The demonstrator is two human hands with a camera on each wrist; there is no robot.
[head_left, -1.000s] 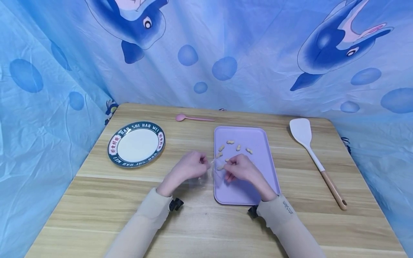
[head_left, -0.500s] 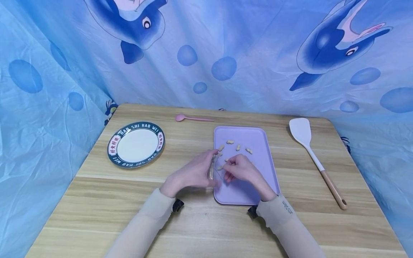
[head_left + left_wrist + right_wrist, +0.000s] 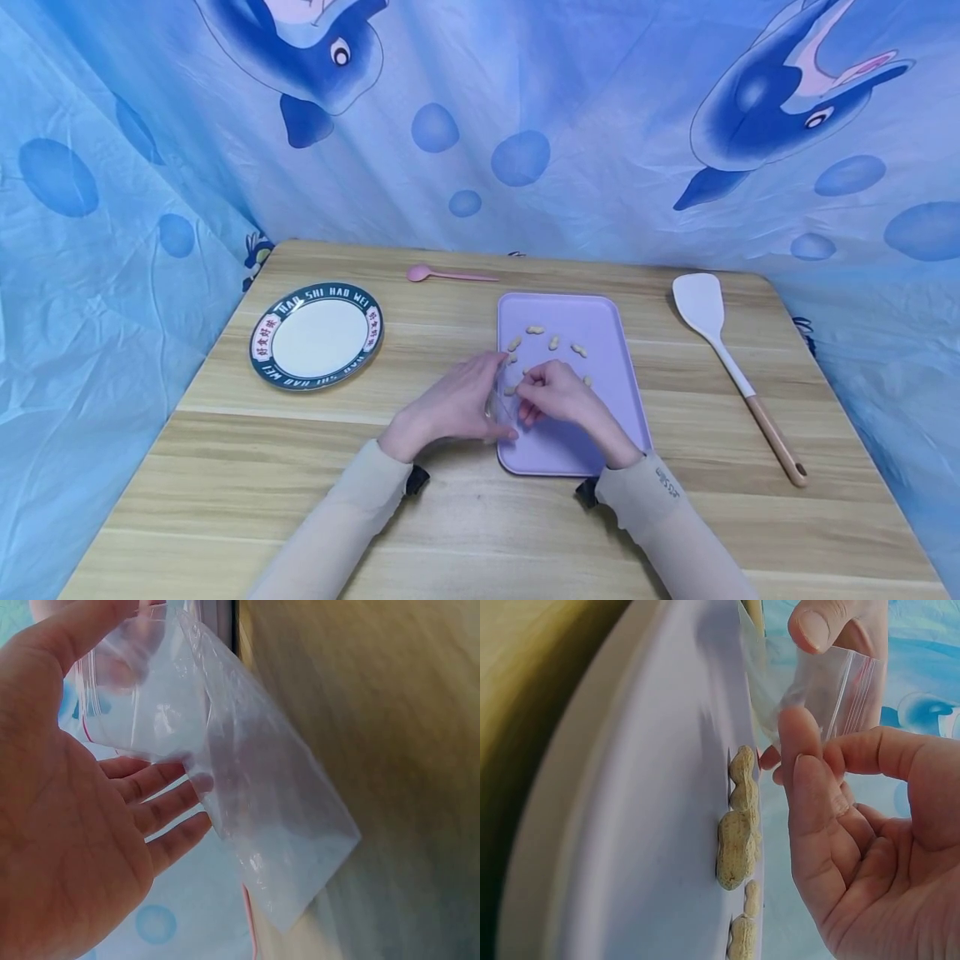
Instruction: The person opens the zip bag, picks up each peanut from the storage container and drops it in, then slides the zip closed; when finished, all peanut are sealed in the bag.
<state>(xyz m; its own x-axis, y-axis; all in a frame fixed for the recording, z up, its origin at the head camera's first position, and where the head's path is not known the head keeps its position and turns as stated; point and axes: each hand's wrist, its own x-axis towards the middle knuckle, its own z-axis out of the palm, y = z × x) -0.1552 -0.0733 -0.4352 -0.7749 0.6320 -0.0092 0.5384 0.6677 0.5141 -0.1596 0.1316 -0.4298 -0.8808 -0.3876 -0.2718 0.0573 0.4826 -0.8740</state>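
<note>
Over the left edge of the lilac tray [image 3: 573, 310], my right hand [image 3: 557, 392] pinches the edge of a clear zip-lock bag [image 3: 277, 802] between thumb and index finger. My left hand [image 3: 456, 402] is around the same bag with thumb and fingers spread and mostly straight. In the left wrist view its fingers touch the bag, whose lower corner hangs over the table. Near the seal, the right wrist view shows a red stripe. Several unshelled peanuts [image 3: 736, 847] lie on the tray beneath and beyond my right hand, which partly hides some of them.
A white plate [image 3: 321, 337] with a dark green lettered rim sits at left. At the back lies a small pink spoon [image 3: 450, 275]. On the right is a white spatula [image 3: 701, 310] with a wooden handle. A blue dolphin-print curtain [image 3: 480, 100] hangs behind the table.
My left hand has let go of its pinch, moved right toward the tray and spread its fingers around the bag. My right hand has stayed nearly in place.
</note>
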